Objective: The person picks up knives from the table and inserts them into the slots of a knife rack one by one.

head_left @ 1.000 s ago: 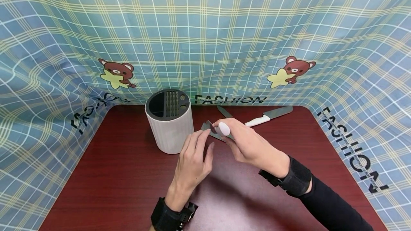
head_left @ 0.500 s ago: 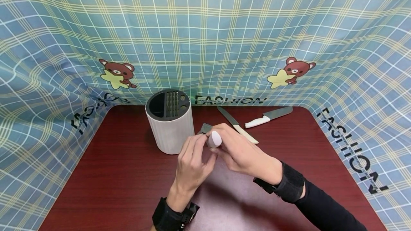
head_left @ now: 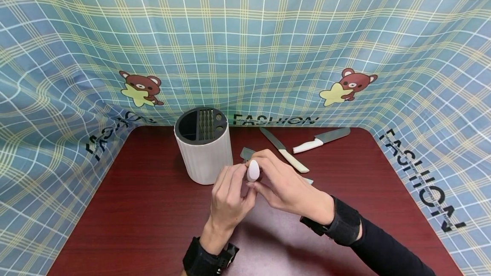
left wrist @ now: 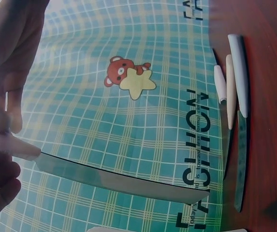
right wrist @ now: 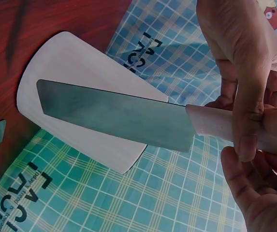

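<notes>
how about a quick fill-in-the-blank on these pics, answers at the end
The right hand grips the knife by its ____.
____ more knives lie on the table.
In the head view, the holder stands to the ____ of those knives.
The cloth's biggest printed word is ____.

Missing words: handle; Three; left; FASHION

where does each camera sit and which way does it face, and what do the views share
Head: on the head, facing forward and down at the table; left grip, right grip and black right sleeve show.
Left wrist: on that wrist, looking past the held knife at the cloth, table on the image's right; fingers show at left.
Right wrist: on that wrist, looking past the held knife at the white holder; fingers show at right.
Both wrist views share the held knife and the cloth.
</notes>
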A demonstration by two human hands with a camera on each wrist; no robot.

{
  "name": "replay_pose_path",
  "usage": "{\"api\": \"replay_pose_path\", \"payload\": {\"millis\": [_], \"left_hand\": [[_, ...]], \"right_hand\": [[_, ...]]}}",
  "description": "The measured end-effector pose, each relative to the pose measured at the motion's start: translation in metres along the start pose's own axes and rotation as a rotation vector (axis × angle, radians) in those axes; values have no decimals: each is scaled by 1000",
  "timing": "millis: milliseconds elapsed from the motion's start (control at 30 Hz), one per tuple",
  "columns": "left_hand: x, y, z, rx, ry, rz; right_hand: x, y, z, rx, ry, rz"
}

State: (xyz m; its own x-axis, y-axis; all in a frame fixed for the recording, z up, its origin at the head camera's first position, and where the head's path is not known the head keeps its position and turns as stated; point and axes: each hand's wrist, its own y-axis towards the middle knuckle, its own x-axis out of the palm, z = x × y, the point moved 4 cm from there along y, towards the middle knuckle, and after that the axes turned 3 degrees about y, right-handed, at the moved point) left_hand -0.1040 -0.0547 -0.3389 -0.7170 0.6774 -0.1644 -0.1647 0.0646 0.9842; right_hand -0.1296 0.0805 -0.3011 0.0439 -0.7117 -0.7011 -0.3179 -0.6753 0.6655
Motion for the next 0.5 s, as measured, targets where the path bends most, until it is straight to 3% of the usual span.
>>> {"api": "replay_pose_path", "payload": {"millis": [500], "left_hand": [[-1, -2, 4, 51, -27, -8]], "right_hand": [[-3, -1, -2, -1, -20, 56]]}}
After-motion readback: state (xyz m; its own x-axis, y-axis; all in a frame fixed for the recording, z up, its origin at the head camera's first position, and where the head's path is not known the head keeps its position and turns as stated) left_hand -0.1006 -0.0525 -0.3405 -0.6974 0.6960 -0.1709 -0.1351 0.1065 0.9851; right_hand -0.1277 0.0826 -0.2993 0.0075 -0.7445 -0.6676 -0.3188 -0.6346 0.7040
